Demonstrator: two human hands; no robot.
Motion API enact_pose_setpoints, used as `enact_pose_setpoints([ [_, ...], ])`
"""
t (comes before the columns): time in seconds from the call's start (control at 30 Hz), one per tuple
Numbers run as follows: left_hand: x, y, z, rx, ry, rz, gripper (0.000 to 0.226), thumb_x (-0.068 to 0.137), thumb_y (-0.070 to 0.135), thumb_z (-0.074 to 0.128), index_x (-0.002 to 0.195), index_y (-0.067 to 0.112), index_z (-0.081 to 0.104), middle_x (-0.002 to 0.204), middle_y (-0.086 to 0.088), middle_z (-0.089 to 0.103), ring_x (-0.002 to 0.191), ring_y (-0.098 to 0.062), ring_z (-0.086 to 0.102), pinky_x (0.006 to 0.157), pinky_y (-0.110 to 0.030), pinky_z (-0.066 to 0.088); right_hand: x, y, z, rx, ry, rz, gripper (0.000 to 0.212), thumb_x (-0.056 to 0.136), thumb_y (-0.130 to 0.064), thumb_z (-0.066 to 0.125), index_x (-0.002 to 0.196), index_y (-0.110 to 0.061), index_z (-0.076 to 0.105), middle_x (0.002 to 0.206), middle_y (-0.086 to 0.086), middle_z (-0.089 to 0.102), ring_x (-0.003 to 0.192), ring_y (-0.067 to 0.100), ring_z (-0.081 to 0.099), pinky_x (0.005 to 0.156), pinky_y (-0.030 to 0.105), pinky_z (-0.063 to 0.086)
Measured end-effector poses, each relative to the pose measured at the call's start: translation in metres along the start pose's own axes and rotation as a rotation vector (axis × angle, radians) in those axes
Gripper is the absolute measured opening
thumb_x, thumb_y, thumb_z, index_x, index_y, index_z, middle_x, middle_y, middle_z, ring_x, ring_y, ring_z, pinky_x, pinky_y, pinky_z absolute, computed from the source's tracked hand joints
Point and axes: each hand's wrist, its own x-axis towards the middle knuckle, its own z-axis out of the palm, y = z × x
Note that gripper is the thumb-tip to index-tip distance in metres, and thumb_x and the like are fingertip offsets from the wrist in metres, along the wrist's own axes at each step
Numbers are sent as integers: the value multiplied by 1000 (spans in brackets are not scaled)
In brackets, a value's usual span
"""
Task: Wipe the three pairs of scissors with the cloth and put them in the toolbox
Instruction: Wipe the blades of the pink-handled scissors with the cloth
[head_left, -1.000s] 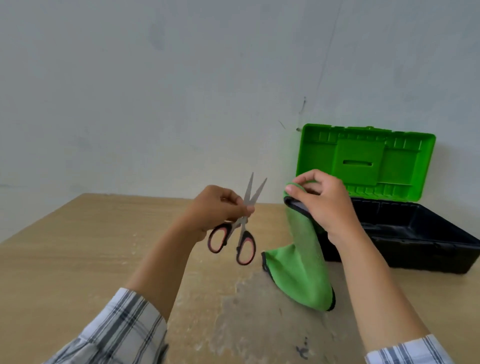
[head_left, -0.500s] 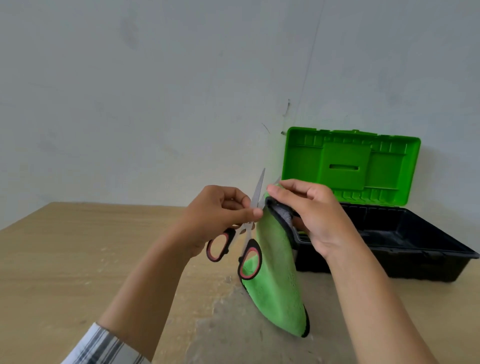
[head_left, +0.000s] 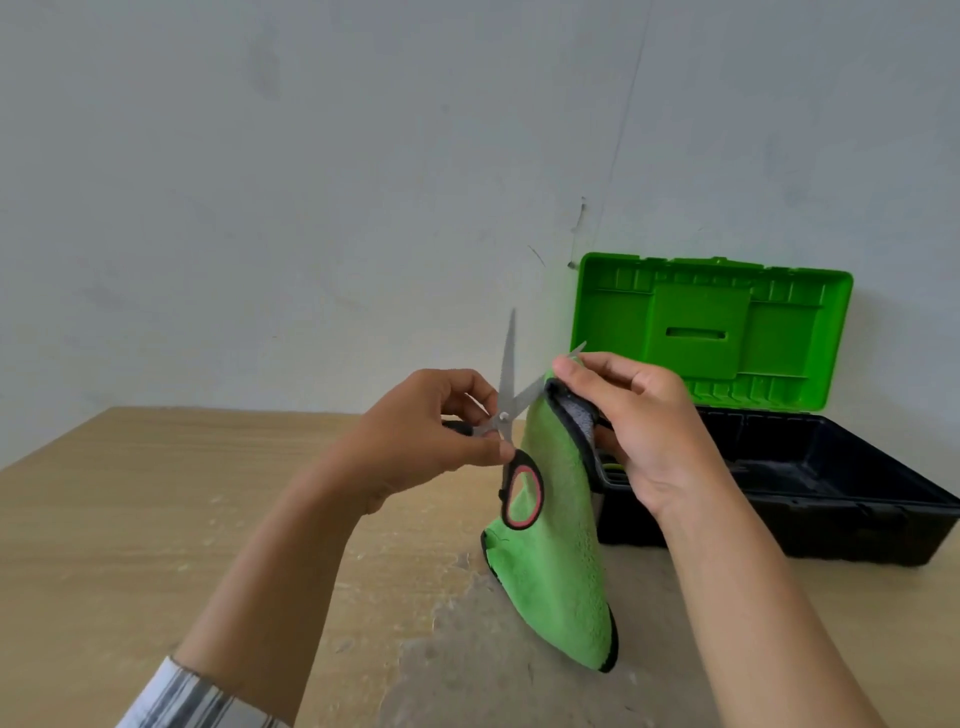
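Observation:
My left hand (head_left: 421, 431) pinches a pair of scissors (head_left: 506, 379) near the pivot, blades spread and pointing up, black-and-red handles hanging down. My right hand (head_left: 639, 431) holds a green cloth (head_left: 561, 561) with a black edge and presses its top against the right blade, whose tip sticks out above my thumb. The cloth hangs down to the table. Behind my right hand stands the toolbox (head_left: 852, 499), black base, green lid (head_left: 711, 327) upright and open. Something pale green shows inside its left end, mostly hidden.
A light wooden table (head_left: 130, 519) runs left and forward, with a worn grey patch below the cloth. A plain pale wall stands close behind the toolbox.
My hands came together: the cloth, first apart from the scissors, now wraps the right blade. The blades have spread wider.

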Motion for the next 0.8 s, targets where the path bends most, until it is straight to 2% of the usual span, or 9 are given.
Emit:
enact_pose_setpoints([
  [0.1, 0, 0, -4, -36, 35, -17, 27, 67, 11, 87, 85, 8, 67, 69, 0, 60, 48, -6, 48, 43, -13, 36, -2, 0, 2, 14, -2, 11, 7, 87, -10, 74, 80, -10, 73, 75, 6, 69, 63, 14, 65, 52, 19, 52],
  [0.2, 1, -2, -11, -124, 104, -25, 23, 66, 10, 86, 83, 9, 71, 65, 3, 58, 57, -9, 50, 56, -16, 45, -1, -1, 2, 93, 48, 33, 6, 89, -10, 72, 84, -9, 73, 76, 6, 70, 62, 14, 65, 51, 20, 53],
  [0.3, 4, -2, -16, -445, 197, -65, 20, 64, 6, 82, 81, 10, 72, 63, 6, 58, 59, -7, 52, 60, -16, 49, 3, -2, -1, 215, 96, 68, 5, 90, -10, 70, 85, -10, 73, 77, 4, 72, 65, 15, 66, 55, 22, 54],
  [0.37, 6, -1, -13, -735, 210, -99, 22, 61, 9, 79, 80, 12, 71, 66, 3, 62, 61, -8, 55, 60, -16, 51, 5, -1, 0, 285, 111, 92, 6, 89, -13, 70, 83, -13, 71, 78, 4, 72, 68, 16, 66, 58, 23, 55],
  [0.43, 8, 2, -5, -898, 205, -126, 21, 63, 12, 77, 83, 13, 71, 71, 2, 64, 65, -9, 57, 64, -18, 52, 7, 2, 3, 336, 116, 111, 8, 88, -15, 71, 80, -15, 70, 81, 6, 71, 72, 19, 65, 63, 28, 54],
  [0.53, 9, 3, 9, -850, 191, -148, 20, 72, 16, 76, 91, 12, 74, 80, 0, 69, 72, -12, 62, 62, -21, 54, 7, 7, 10, 336, 129, 121, 13, 88, -15, 71, 75, -17, 70, 80, 6, 70, 74, 21, 64, 66, 30, 52],
  [0.67, 10, 2, 15, -813, 319, -96, 8, 83, 9, 71, 91, 7, 72, 77, -5, 73, 74, -14, 71, 63, -23, 57, 3, 12, 19, 302, 92, 123, 14, 87, -15, 73, 73, -16, 68, 78, 7, 70, 71, 20, 64, 61, 29, 54],
  [0.8, 10, 2, 8, -870, 413, -53, 17, 83, 6, 71, 98, 0, 68, 75, -8, 71, 69, -16, 70, 66, -26, 58, -2, 12, 23, 246, 40, 115, 8, 84, -14, 75, 77, -13, 72, 78, 8, 71, 70, 20, 65, 61, 29, 55],
])
